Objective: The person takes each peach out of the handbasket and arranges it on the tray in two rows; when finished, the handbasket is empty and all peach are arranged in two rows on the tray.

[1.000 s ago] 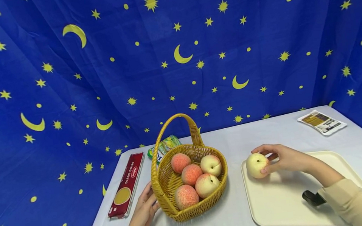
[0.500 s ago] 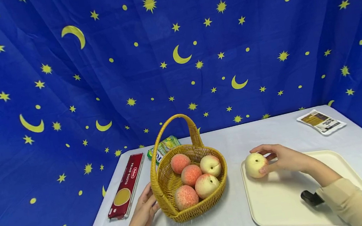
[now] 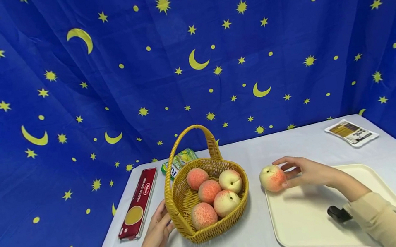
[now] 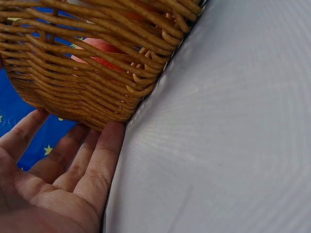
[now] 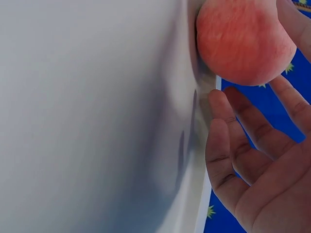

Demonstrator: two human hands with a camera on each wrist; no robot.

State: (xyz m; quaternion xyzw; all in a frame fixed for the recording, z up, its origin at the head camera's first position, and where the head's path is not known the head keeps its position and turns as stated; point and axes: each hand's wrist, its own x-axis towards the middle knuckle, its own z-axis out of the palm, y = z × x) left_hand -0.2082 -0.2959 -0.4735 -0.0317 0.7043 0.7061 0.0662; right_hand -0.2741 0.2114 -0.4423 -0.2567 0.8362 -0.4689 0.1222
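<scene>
In the head view a yellow wicker basket (image 3: 212, 232) with a tall handle holds several peaches (image 3: 210, 191). My left hand (image 3: 156, 231) is beside its left wall; in the left wrist view the straight fingertips (image 4: 111, 138) touch the weave low down. A single peach (image 3: 273, 178), pale yellow with a pink side, sits at the back left corner of the cream tray (image 3: 309, 225). My right hand (image 3: 311, 173) is at its right side, fingers relaxed, with thumb and index tip at the peach's edge. In the right wrist view the other fingers (image 5: 221, 141) are apart from the peach (image 5: 243, 41).
A red pasta packet (image 3: 139, 204) lies left of the basket, and a green packet (image 3: 184, 158) lies behind it. A white pouch (image 3: 351, 133) is at the table's back right. Behind the white table (image 3: 252, 241) hangs a blue curtain (image 3: 162, 82) with moons and stars.
The peach at the tray has rolled to the left, turning its pink side into view, and my right hand's fingers have loosened from it. My left hand and the basket have stayed put.
</scene>
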